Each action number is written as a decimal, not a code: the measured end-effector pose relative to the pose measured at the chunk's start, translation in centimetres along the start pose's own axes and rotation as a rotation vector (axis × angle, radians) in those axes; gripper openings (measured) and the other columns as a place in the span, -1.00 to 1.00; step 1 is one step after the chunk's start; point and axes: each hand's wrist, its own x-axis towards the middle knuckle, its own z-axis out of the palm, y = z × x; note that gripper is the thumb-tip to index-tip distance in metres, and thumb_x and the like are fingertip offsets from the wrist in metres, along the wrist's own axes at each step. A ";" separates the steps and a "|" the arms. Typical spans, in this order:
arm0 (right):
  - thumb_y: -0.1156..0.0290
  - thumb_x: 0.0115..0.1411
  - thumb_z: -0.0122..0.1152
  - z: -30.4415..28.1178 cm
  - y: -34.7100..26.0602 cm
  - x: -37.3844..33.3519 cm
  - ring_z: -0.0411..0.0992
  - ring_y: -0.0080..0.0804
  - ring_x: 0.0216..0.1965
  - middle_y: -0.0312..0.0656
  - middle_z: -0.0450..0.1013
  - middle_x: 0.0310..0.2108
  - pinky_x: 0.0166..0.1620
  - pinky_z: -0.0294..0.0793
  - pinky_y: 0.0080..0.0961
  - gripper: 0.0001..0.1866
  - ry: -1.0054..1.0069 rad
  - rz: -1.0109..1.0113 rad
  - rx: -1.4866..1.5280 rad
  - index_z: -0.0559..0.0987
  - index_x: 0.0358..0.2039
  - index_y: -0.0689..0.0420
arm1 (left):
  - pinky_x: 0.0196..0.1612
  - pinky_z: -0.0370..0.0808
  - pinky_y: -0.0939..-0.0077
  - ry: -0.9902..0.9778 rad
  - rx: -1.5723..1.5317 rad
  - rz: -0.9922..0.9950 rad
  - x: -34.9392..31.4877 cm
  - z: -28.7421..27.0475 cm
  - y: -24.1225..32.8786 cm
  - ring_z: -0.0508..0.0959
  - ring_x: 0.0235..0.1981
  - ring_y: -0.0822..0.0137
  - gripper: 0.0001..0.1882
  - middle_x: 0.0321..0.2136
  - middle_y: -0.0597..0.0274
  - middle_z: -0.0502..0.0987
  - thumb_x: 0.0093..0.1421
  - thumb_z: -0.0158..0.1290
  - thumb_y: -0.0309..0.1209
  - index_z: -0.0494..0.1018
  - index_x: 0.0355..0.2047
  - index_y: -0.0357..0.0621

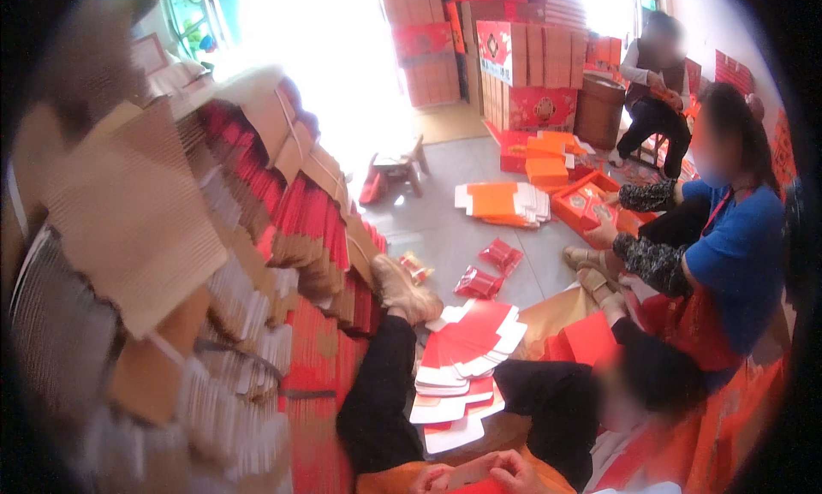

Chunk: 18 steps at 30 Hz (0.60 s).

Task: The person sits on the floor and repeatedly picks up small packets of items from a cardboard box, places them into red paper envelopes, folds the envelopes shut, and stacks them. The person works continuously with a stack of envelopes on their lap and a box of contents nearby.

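Note:
At the lower edge, my left hand (433, 478) and my right hand (513, 471) are close together, fingers bent. Between them is a folded card piece (473, 473), reddish and partly cut off by the picture's edge. Both hands pinch it, one at each side. Just ahead, between my outstretched legs, lies a fanned stack of flat red and white box blanks (469, 344). Something orange (383, 481) covers my lap under the hands.
Tall bundles of flat cardboard (308, 348) rise on the left. Red packets (478, 282) and orange-white blanks (497, 203) lie on the floor. A co-worker in blue (736, 254) handles a red box (591, 205) at right; another person (658, 87) sits farther back. Filled cartons (544, 109) stand behind.

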 end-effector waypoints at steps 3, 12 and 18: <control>0.30 0.16 0.02 0.2 -0.6 0.4 0.33 -0.44 -0.19 -0.17 0.34 -0.24 -0.13 0.35 -0.51 -0.77 0.027 0.051 -0.014 0.38 -0.27 0.19 | -0.35 0.43 0.55 -0.056 0.045 -0.074 0.6 -0.1 0.6 0.46 -0.37 0.41 -0.91 -0.37 0.27 0.46 0.07 0.04 -0.50 0.41 -0.38 -0.18; 0.15 0.15 0.06 1.1 -2.3 -0.9 0.34 -0.42 -0.25 -0.20 0.38 -0.32 -0.19 0.36 -0.43 -0.68 0.321 0.073 -0.071 0.37 -0.27 0.14 | -0.33 0.45 0.52 -0.234 0.179 -0.271 1.7 0.4 1.4 0.47 -0.35 0.39 -0.86 -0.34 0.24 0.47 0.08 0.01 -0.48 0.42 -0.32 -0.18; 0.05 0.08 0.07 0.5 -4.6 -1.2 0.29 -0.03 -0.11 0.01 0.28 -0.15 -0.07 0.29 -0.19 -0.61 0.186 -0.062 -0.505 0.38 -0.08 -0.14 | -0.31 0.46 0.50 -0.201 0.193 -0.324 0.3 0.0 1.8 0.48 -0.34 0.37 -0.83 -0.32 0.22 0.48 0.09 0.00 -0.47 0.42 -0.27 -0.18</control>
